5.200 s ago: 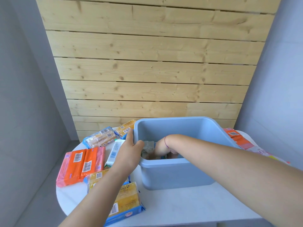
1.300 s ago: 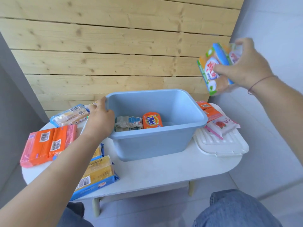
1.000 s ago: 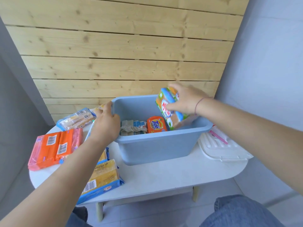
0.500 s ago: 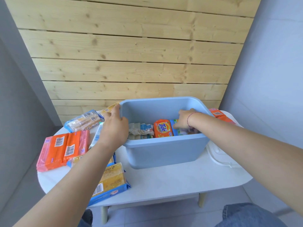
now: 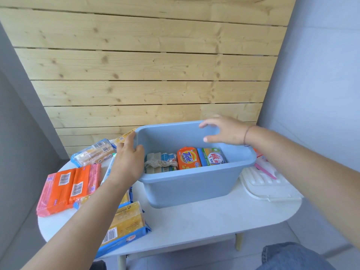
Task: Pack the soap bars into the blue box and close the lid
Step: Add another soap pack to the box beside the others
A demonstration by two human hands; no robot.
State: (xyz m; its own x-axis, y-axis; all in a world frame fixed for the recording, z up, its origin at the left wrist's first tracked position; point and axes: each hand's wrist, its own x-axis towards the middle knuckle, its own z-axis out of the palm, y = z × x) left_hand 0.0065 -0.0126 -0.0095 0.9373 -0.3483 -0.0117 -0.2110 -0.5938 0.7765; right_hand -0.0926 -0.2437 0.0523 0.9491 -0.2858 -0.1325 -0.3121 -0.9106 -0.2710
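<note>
The blue box stands open on the white table. Inside lie a crumpled beige soap pack, an orange Tide bar and a green-and-blue soap pack. My left hand grips the box's left rim. My right hand hovers above the box's far right corner, fingers spread, holding nothing. The white lid lies flat on the table to the right of the box.
Left of the box lie orange soap packs, a clear pack of pale bars and yellow soap packs in blue wrap. A pink pack rests on the lid. A wooden slat wall stands behind; my jeans-clad knee shows below the table.
My right hand carried the green-and-blue soap pack down into the box, let go of it beside the Tide bar and rose out empty. My left hand stayed on the rim.
</note>
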